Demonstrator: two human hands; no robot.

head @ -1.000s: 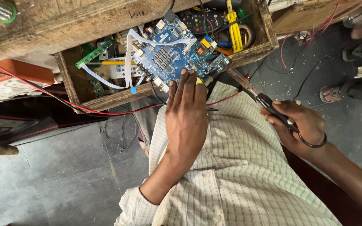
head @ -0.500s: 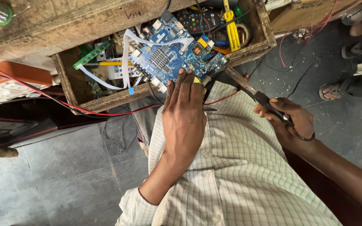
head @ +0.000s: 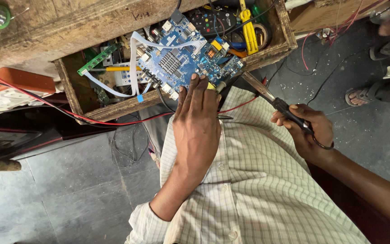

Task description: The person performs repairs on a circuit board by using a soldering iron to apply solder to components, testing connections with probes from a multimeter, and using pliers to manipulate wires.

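Left hand lies flat, fingers extended, steadying the blue circuit board on the wooden box; it grips nothing. Right hand is closed around a soldering iron; its tip apparently meets the board edge.

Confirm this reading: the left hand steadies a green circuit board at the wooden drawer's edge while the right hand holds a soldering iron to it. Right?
Not quite. The head view shows the board is blue, not green. Otherwise right: left hand steadies it at the drawer edge, right hand holds the iron.

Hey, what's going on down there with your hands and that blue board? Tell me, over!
Left hand fingertips pressing the blue circuit board edge. Right hand gripping soldering iron, tip at board's edge. White ribbon cable draped over board; red wire crossing below.
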